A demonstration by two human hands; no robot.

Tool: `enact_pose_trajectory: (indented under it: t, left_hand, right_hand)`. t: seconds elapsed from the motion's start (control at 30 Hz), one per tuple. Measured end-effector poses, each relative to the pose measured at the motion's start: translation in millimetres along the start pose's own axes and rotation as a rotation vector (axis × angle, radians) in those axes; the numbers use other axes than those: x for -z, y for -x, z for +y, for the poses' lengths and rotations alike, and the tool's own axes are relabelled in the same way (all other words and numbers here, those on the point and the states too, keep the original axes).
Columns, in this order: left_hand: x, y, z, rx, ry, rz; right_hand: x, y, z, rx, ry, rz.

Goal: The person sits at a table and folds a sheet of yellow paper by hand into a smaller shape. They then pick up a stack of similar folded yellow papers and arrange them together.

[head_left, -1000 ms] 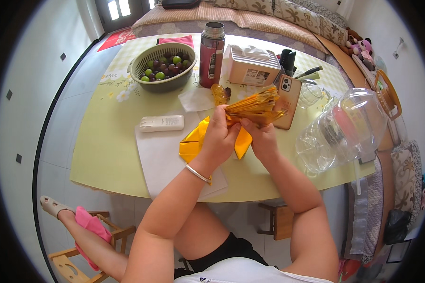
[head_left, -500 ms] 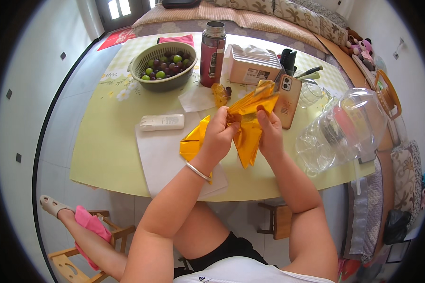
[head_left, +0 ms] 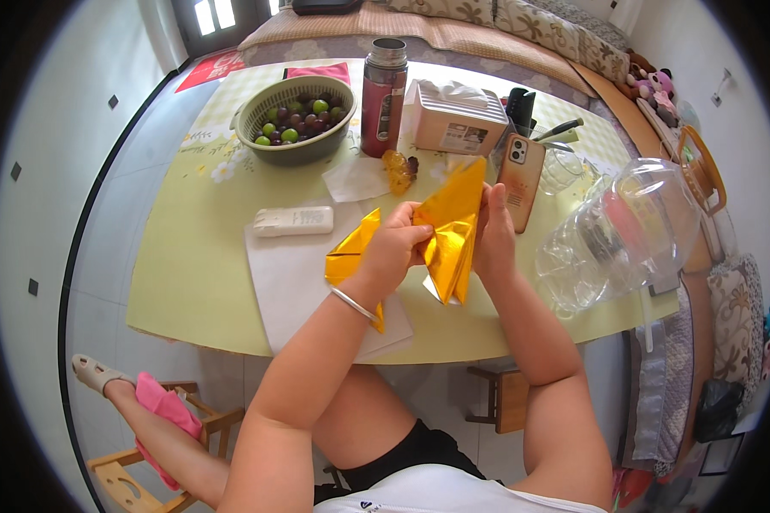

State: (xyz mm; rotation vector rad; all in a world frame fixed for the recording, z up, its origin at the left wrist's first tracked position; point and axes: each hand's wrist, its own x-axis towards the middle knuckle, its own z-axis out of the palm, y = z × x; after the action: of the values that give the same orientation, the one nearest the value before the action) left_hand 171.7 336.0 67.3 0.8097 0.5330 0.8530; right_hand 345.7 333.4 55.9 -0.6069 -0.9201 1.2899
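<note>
A folded piece of gold foil paper (head_left: 450, 235) is held up above the table between my two hands. My left hand (head_left: 392, 248), with a silver bangle on its wrist, pinches the paper's left side with thumb over fingers. Against its right edge, my right hand (head_left: 494, 232) grips with the thumb upright; most of its fingers are hidden behind the foil. A white underside shows at the lower tip. Just left of my left hand, a second folded gold paper (head_left: 351, 256) lies on white sheets (head_left: 282, 295), partly covered by that hand.
Farther back stand a colander of grapes (head_left: 295, 152), a red thermos (head_left: 383, 107) and a tissue box (head_left: 459, 124). A phone (head_left: 520, 181) leans near my right hand, beside a large clear plastic bottle (head_left: 616, 235). A white case (head_left: 293, 221) lies left; crumpled amber wrapping (head_left: 398, 171) lies ahead.
The gold paper has turned from a spread, crumpled shape into a narrower upright fold. My right thumb has moved off its front face to the right edge.
</note>
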Motion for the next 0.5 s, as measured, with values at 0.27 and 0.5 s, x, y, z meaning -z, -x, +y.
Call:
enact_pose_trajectory:
  t: [0.27,0.5]
  left_hand:
    - [18.9,-6.2,-4.5,0.127,0.23,-0.164]
    - [22.1,-9.5,-9.7,0.212,0.245,-0.215]
  right_hand:
    - [-14.7,5.3,-3.3,-0.116,-0.05,-0.079]
    - [-10.9,3.3,-6.0,-0.147,-0.232,-0.143]
